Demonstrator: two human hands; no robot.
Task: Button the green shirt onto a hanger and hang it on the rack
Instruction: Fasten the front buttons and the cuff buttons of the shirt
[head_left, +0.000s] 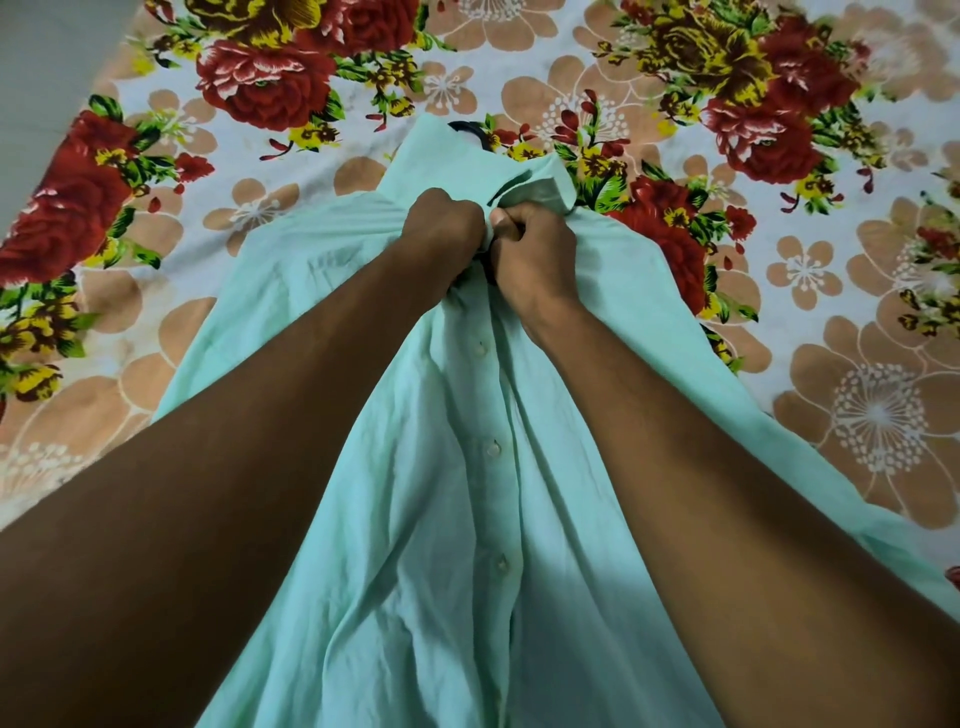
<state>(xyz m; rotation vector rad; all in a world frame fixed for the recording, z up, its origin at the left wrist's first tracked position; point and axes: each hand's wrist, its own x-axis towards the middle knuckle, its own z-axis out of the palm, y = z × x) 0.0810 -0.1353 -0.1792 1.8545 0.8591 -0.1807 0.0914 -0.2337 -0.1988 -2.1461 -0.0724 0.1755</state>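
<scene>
A mint-green shirt (415, 467) lies front-up on a flowered bedsheet, collar at the far end. The black hook of a hanger (472, 132) pokes out past the collar; the rest of the hanger is hidden inside the shirt. My left hand (441, 223) and my right hand (535, 249) meet just below the collar, both with curled fingers pinching the two edges of the placket together. Three white buttons (493, 448) run down the closed front below my hands.
The flowered bedsheet (779, 208) covers the whole surface around the shirt. A grey strip of floor or wall (47, 78) shows at the top left, beyond the bed's edge. No rack is in view.
</scene>
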